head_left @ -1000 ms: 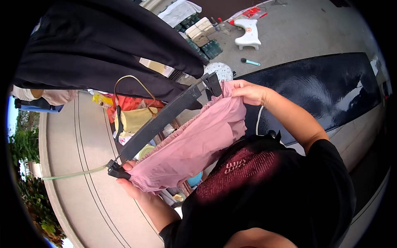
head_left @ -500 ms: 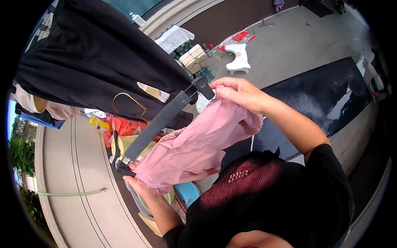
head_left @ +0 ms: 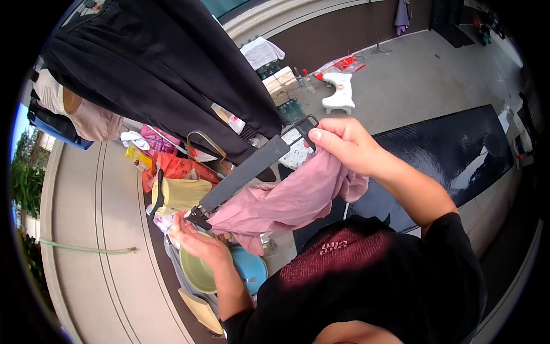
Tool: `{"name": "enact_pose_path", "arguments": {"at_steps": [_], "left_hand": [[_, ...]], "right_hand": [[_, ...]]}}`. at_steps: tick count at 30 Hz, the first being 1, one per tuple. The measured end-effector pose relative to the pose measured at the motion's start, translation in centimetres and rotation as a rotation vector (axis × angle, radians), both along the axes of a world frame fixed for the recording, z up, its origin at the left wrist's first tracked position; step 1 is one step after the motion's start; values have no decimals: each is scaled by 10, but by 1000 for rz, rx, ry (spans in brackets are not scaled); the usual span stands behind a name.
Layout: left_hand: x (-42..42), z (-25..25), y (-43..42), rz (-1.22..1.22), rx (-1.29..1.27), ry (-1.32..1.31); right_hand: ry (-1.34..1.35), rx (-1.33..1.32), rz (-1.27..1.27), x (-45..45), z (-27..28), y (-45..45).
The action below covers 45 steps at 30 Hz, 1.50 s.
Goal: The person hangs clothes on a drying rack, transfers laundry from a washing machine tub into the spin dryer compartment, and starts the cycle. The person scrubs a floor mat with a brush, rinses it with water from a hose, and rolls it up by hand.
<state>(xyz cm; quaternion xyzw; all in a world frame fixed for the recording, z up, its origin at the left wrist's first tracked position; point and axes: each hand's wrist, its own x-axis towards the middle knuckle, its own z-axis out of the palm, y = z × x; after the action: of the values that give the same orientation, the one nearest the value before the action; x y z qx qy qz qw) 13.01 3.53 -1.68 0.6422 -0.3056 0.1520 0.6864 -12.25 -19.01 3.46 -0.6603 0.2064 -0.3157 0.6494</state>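
A dark hanger bar with end clips (head_left: 245, 175) slants across the middle of the view, with a pink gathered garment (head_left: 292, 200) along its lower side. My right hand (head_left: 350, 148) pinches the hanger's upper-right clip, thumb on top, where the garment's edge meets it. Beside the lower-left clip, my left hand (head_left: 200, 243) is open, fingers stretched out and touching or very near it. How the cloth sits in that clip cannot be made out.
Black trousers (head_left: 166, 69) hang at upper left, beside beige clothing (head_left: 86, 112). Below are a yellow cloth (head_left: 182, 194), a green basin (head_left: 197, 266) and a blue basin (head_left: 250, 269). A white stool (head_left: 339, 93) and a wet dark board (head_left: 441, 155) lie beyond my right arm.
My left hand has loosened from the lower-left clip and its fingers have straightened. The garment sags more between the ends. My right thumb has shifted onto the upper clip.
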Motion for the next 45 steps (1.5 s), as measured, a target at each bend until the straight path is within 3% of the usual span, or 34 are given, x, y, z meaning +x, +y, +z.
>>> {"name": "enact_pose_path", "arguments": {"at_steps": [2,4,8,10,11,14,18,21,22,24,32,34,35,42,44,45], "left_hand": [[3,17,3,-67,-36,-485],[-20,52,4,-312,213,-712],[-72,99,-38,-606,539,-514],[-75,96,-46,-956,660,-25],[-67,95,-46,-1134,801,171],[-70,89,-45,-1227,655,254],[-73,86,-45,-1249,425,344],[-64,90,-39,-1153,403,179],[-63,89,-37,-1103,417,113],[-62,84,-35,-1068,412,99],[-63,73,-39,-1056,421,173],[-66,69,-40,-1100,438,273],[-67,69,-40,-1100,465,268],[-71,57,-54,-1110,387,351],[-72,62,-55,-1040,437,252],[-70,60,-57,-1008,430,197]], "right_hand": [[22,-78,32,7,5,8],[93,-176,128,9,14,21],[91,-340,254,20,18,43],[21,-534,246,19,14,48],[44,-486,257,15,20,51],[31,-545,258,7,27,51],[159,-533,285,0,30,50],[78,30,270,-5,22,39],[85,30,269,-7,19,38],[65,-159,248,-9,11,38],[108,-195,180,-12,18,51],[78,-310,118,-9,16,55],[9,-503,56,-4,8,53],[23,-684,29,4,13,55],[358,-612,167,4,18,50],[232,-664,149,6,16,46]]}}
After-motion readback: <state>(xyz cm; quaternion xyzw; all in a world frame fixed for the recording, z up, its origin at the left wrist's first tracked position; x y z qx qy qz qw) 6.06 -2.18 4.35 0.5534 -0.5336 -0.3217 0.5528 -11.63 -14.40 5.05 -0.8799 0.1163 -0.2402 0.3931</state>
